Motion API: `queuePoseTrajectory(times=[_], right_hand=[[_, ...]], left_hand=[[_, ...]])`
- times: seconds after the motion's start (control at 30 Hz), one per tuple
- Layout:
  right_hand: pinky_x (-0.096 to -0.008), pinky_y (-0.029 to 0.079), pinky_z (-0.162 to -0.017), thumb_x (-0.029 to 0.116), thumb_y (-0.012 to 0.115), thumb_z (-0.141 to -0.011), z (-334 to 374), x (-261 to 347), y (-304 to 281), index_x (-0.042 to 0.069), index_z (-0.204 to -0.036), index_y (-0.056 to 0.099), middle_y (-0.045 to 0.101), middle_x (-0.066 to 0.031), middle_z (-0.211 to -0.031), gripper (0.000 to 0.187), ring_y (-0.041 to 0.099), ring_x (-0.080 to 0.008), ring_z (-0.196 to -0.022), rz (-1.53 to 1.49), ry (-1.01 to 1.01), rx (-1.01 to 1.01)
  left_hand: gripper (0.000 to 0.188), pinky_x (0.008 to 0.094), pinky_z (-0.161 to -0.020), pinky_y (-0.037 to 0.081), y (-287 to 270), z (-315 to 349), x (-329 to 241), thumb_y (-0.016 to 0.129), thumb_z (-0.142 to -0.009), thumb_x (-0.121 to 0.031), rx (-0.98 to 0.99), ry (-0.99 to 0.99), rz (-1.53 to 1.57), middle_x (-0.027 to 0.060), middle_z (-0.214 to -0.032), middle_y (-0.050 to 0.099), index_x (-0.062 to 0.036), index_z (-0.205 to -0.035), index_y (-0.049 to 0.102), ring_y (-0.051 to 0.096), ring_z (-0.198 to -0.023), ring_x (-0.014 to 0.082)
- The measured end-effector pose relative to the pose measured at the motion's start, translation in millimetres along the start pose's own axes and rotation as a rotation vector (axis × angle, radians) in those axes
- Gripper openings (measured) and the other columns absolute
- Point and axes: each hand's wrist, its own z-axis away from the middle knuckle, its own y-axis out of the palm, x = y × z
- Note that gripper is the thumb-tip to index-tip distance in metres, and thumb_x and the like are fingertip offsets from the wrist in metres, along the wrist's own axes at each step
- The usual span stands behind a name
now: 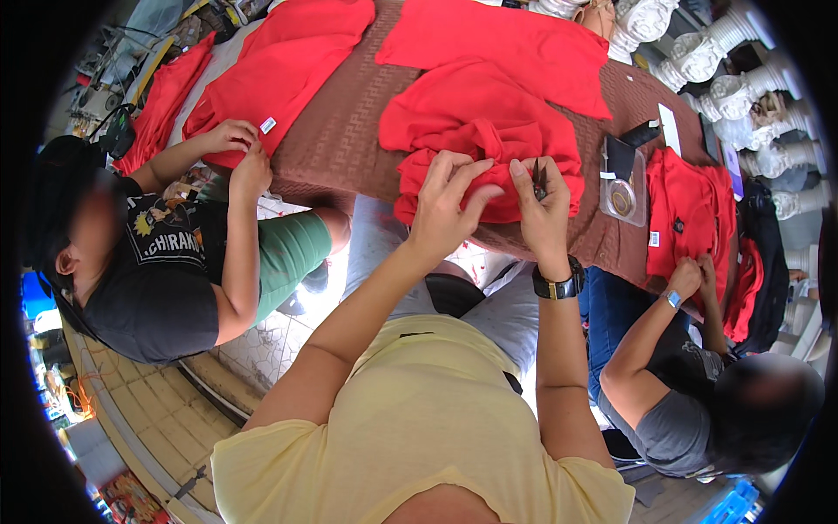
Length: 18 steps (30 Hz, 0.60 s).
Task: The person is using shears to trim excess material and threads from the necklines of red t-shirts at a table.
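Note:
A bunched red garment lies in front of me at the near edge of the table. My left hand has its fingers closed on a fold of it. Close by on the right, my right hand grips small dark thread snips, with the blades pointing away from me. Its thumb and fingertips are against the same red cloth. Fine details between the fingertips are too small to make out.
A brown cloth covers the table. More red garments lie beyond. A clear plastic box sits to the right. One person on the left and another on the right handle red cloth. White ornate columns stand behind.

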Motion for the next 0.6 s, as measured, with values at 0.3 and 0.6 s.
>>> queuePoseTrajectory(times=[0.3,0.6], right_hand=[[-0.0217,0.039,-0.068,0.015,0.065,-0.101,5,-7,4,0.002,-0.092,0.056,0.052,0.0027,-0.082,0.017,0.044,-0.0048,-0.077,0.014,0.035,0.053],[-0.0218,0.038,-0.065,0.016,0.067,-0.099,18,-7,5,0.001,-0.095,0.058,0.053,0.0037,-0.079,0.018,0.043,-0.0041,-0.074,-0.004,-0.002,0.031]], left_hand=[[0.016,0.0267,-0.072,0.051,-3,11,4,0.08,-0.084,-0.007,0.055,-0.414,0.349,0.0047,-0.087,0.069,-0.001,-0.097,0.075,0.063,-0.079,0.0121],[0.013,0.0326,-0.084,0.058,-20,15,4,0.063,-0.102,-0.016,0.17,-0.989,0.961,0.0011,-0.103,0.064,-0.0041,-0.099,0.066,0.062,-0.091,0.009]])
